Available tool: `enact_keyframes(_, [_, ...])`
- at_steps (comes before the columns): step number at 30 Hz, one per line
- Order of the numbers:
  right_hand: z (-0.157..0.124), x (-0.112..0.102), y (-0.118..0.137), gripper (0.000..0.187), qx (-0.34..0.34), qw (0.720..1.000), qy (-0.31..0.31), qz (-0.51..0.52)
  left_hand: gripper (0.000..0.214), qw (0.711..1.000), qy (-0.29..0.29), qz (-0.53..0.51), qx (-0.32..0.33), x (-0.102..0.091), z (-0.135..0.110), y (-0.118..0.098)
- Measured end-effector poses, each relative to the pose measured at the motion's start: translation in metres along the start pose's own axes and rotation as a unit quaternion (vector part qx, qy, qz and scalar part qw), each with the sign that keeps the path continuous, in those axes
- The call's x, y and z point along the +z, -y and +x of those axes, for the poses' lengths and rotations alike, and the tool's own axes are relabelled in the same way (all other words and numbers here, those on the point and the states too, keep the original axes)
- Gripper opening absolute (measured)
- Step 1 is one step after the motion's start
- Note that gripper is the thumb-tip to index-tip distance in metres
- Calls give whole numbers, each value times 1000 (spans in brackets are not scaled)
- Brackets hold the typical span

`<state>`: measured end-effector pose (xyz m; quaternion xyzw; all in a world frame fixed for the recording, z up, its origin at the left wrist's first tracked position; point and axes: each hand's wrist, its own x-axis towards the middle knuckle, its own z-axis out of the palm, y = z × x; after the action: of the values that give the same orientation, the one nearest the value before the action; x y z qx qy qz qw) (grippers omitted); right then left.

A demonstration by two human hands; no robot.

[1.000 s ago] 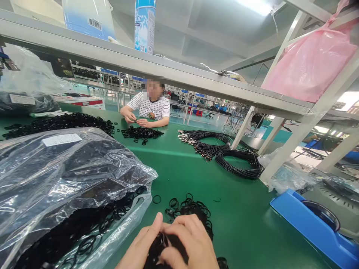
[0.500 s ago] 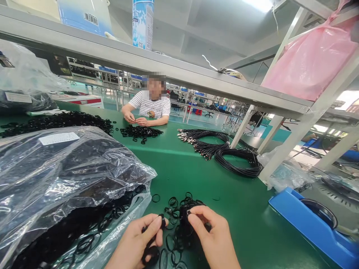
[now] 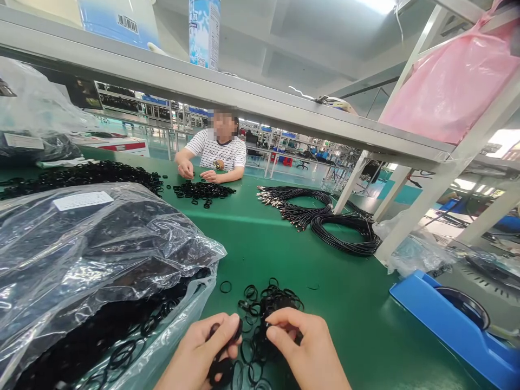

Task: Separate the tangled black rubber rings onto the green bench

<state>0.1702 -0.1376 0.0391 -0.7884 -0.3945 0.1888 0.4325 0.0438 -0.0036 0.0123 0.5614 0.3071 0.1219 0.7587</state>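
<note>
Several black rubber rings (image 3: 222,364) are bunched in my left hand (image 3: 203,344), whose thumb and fingers are closed round them. My right hand (image 3: 303,338) is over the near side of a loose pile of black rings (image 3: 280,298) on the green table. Its thumb and forefinger come together at the pile, and whatever is between them is too small and dark to make out. A single ring (image 3: 225,286) lies apart, up and left of the pile. On the left, a large clear plastic bag (image 3: 134,238) holds many more black rings.
A blue tray (image 3: 450,330) stands at right, near coiled black cables (image 3: 345,235) and a white shelf post (image 3: 426,195). A shelf (image 3: 252,103) crosses overhead. Across the table (image 3: 252,246), a person in a striped shirt (image 3: 223,154) handles rings above another pile (image 3: 203,190).
My right hand has moved slightly down and left, uncovering more of the pile. My left thumb has shifted over its rings. The person's hands opposite have moved a little apart.
</note>
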Motion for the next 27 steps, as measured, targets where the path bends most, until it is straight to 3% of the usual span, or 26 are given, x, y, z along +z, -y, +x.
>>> enact_keyframes(3, [1,0,7,15,63,983,60,162,57,999,25,-8,35,1,-1,7])
enact_keyframes(6, [1,3,8,18,78,970,78,217,68,998,47,-16,42,3,-1,12])
enact_keyframes(10, [0,11,5,16,87,970,77,212,54,995,51,72,51,7,-4,9])
enact_keyframes(17, [1,19,2,18,111,964,55,237,20,982,-4,168,88,10,-15,-5])
enact_keyframes(20, [0,23,1,20,108,965,20,239,17,970,-6,226,93,10,-17,-5])
enact_keyframes(27, [-3,28,4,19,90,987,-11,131,14,941,-24,300,153,10,-15,-4])
